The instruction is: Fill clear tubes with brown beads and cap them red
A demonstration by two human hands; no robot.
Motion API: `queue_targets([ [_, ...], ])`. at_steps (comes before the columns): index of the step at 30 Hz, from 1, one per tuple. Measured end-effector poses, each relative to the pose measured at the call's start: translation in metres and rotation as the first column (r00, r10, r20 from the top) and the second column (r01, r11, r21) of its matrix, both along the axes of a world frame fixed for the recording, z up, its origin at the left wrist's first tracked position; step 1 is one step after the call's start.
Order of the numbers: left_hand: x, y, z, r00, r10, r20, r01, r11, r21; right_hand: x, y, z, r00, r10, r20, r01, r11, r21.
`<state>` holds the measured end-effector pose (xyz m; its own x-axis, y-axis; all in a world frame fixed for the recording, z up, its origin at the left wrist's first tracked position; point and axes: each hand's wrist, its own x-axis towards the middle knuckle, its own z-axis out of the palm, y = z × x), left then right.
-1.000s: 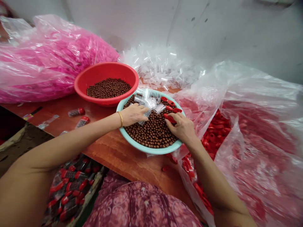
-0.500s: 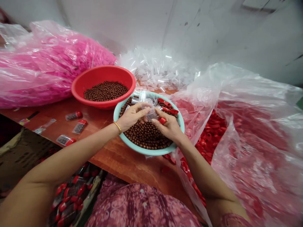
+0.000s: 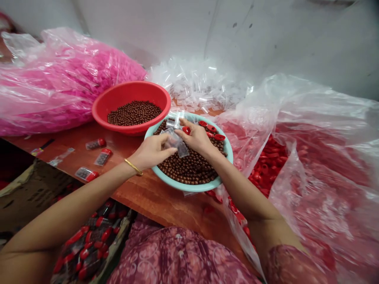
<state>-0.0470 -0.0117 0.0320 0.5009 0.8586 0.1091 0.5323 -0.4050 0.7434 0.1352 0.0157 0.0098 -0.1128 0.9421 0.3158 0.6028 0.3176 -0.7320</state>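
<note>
Head view: two bare hands meet above a teal bowl (image 3: 189,187) of small brown balls (image 3: 189,169). The left hand (image 3: 152,150) has its grip pressed together on a clear tube (image 3: 178,144), pinching it at the near-left end. The tube's long axis slants from upper left to lower right, and its free end hangs just over the balls. The right hand (image 3: 197,138) pinches a red cap (image 3: 186,129) at its fingertips, just beyond and slightly right of the tube. Cap and tube are very near each other (whether they touch cannot be told). The right hand's fingers also curl close over the tube, so both hands are about equally near it.

More red caps (image 3: 214,132) and empty tubes lie at the bowl's far edge. Behind it stands a red bowl (image 3: 130,88) with more brown balls. Three capped tubes (image 3: 102,157) lie on the table (image 3: 148,205) to the left. A pink bag (image 3: 59,86), a heap of clear tubes (image 3: 201,85) and a clear bag of red caps (image 3: 266,165) ring the work area.
</note>
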Motion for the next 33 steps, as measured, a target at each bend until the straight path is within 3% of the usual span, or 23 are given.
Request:
queue_targets([
  [2, 0.007, -0.006, 0.001, 0.937, -0.12, -0.329, 0.122, 0.992, -0.015, 0.007, 0.0, 0.002, 0.988, -0.074, -0.132, 0.076, 0.997, 0.014],
  [5, 0.026, -0.009, 0.003, 0.7, -0.255, -0.667, 0.297, 0.953, -0.052, 0.027, -0.012, 0.004, 0.907, -0.143, -0.396, 0.098, 0.987, -0.131],
  [8, 0.052, -0.006, 0.002, 0.544, -0.328, -0.773, 0.386, 0.915, -0.117, 0.047, -0.027, 0.003, 0.739, -0.208, -0.641, 0.013, 0.955, -0.295],
  [10, 0.069, -0.004, -0.003, 0.514, -0.346, -0.785, 0.378, 0.913, -0.154, 0.055, -0.034, -0.002, 0.64, -0.258, -0.724, -0.016, 0.937, -0.348],
  [11, 0.077, -0.002, -0.006, 0.539, -0.343, -0.77, 0.353, 0.921, -0.163, 0.058, -0.036, -0.005, 0.606, -0.274, -0.747, -0.014, 0.935, -0.354],
  [13, 0.089, 0.001, -0.014, 0.638, -0.314, -0.703, 0.277, 0.946, -0.171, 0.06, -0.039, -0.011, 0.569, -0.274, -0.775, 0.012, 0.946, -0.325],
  [16, 0.097, 0.008, -0.029, 0.78, -0.246, -0.575, 0.177, 0.969, -0.174, 0.059, -0.04, -0.016, 0.587, -0.202, -0.784, 0.051, 0.976, -0.212],
  [20, 0.097, 0.017, -0.041, 0.875, -0.196, -0.443, 0.113, 0.972, -0.207, 0.056, -0.042, -0.015, 0.616, -0.154, -0.772, 0.07, 0.987, -0.141],
  [22, 0.095, 0.018, -0.041, 0.932, -0.185, -0.311, 0.092, 0.952, -0.29, 0.056, -0.043, -0.015, 0.614, -0.171, -0.771, 0.104, 0.985, -0.136],
  [24, 0.091, 0.018, -0.036, 0.988, -0.145, -0.049, 0.106, 0.879, -0.465, 0.056, -0.044, -0.015, 0.618, -0.189, -0.763, 0.131, 0.982, -0.137],
  [26, 0.085, 0.018, -0.03, 0.967, -0.033, 0.252, 0.185, 0.773, -0.607, 0.056, -0.044, -0.016, 0.635, -0.203, -0.745, 0.145, 0.979, -0.143],
  [28, 0.077, 0.018, -0.025, 0.896, 0.047, 0.441, 0.275, 0.72, -0.637, 0.056, -0.045, -0.017, 0.67, -0.21, -0.712, 0.155, 0.978, -0.142],
  [33, 0.062, 0.013, -0.022, 0.795, 0.096, 0.599, 0.41, 0.642, -0.647, 0.053, -0.047, -0.018, 0.735, -0.2, -0.648, 0.148, 0.98, -0.134],
])
